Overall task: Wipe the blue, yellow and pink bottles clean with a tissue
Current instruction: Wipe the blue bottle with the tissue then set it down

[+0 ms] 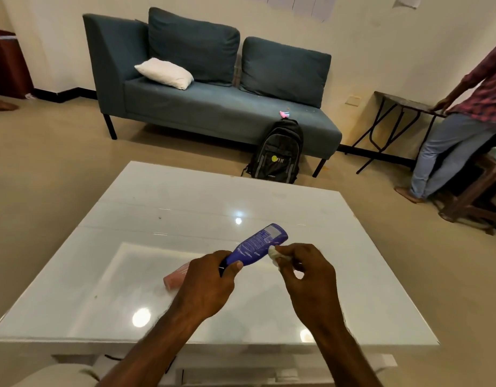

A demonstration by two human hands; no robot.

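Observation:
My left hand [206, 286] grips the blue bottle [259, 243] at its cap end and holds it tilted above the glossy white table [163, 208], base pointing up and away. My right hand [305, 272] pinches a crumpled white tissue [274, 254] against the bottle's lower right side. A pink bottle [175, 277] lies on its side on the table, partly hidden behind my left hand. No yellow bottle is in view.
A black backpack [277, 155] leans against a teal sofa [213, 107] beyond the table. A person [461, 129] stands at the right, by a dark folding table [403, 106] and a wooden stool [475, 191].

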